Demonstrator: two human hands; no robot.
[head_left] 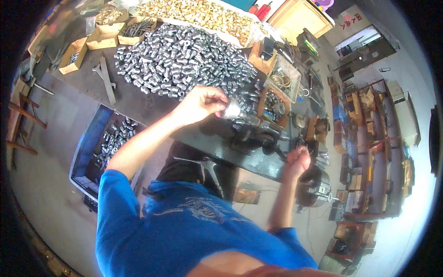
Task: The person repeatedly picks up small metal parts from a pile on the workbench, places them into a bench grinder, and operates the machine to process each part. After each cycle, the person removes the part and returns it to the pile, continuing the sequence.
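Note:
My left hand point(200, 104) is closed around a silver metal fitting point(232, 110), held against the end of a dark bench tool point(258, 136) fixed to the dark workbench point(138, 101). My right hand point(297, 160) grips a dark handle on the tool's right side. Just beyond my left hand lies a large heap of silver metal fittings point(184, 57). Farther back is a heap of brass-coloured fittings point(203, 14).
Cardboard boxes with small parts point(104, 34) line the bench's far left. A blue crate point(99, 143) holding silver fittings sits on the floor left of me. Small parts trays point(277, 78) stand right of the heap. Shelves of boxes point(369, 138) fill the right side.

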